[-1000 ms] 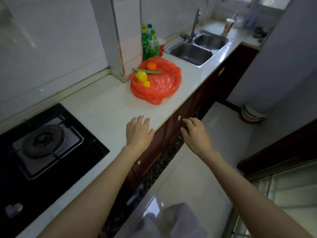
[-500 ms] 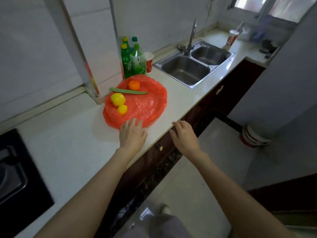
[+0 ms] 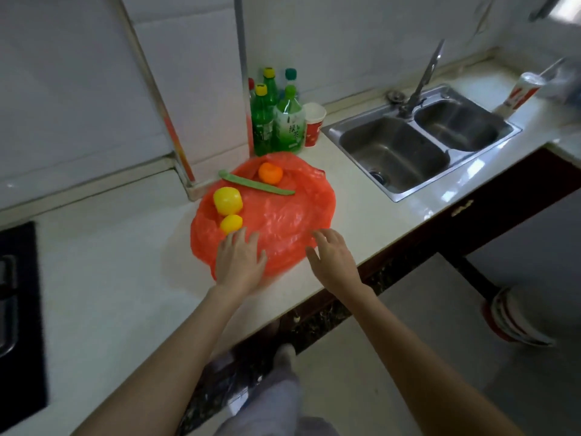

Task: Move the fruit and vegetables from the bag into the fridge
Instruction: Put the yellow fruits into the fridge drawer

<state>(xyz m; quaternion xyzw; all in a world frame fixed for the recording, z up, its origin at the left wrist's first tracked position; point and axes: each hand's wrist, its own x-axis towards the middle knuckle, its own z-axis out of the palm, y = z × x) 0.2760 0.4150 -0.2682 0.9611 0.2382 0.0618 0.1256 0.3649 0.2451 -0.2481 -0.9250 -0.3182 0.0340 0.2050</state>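
A red plastic bag (image 3: 283,215) lies flattened on the white counter (image 3: 110,278). On it sit a large yellow fruit (image 3: 227,201), a small yellow fruit (image 3: 231,224), an orange (image 3: 270,173) and a long green bean pod (image 3: 256,183). My left hand (image 3: 240,261) hovers over the bag's near edge, fingers spread, fingertips just short of the small yellow fruit. My right hand (image 3: 331,258) is over the bag's right near edge, fingers relaxed. Neither hand holds anything. No fridge is in view.
Green bottles (image 3: 276,121) and a red paper cup (image 3: 313,124) stand behind the bag against the wall. A double steel sink (image 3: 421,143) with a tap lies to the right. A black hob (image 3: 19,309) is at the left. A bucket (image 3: 515,322) sits on the floor.
I have stepped closer to the bag. Both hands moved forward from the counter's front edge to over the bag's near rim. The fruit has not moved.
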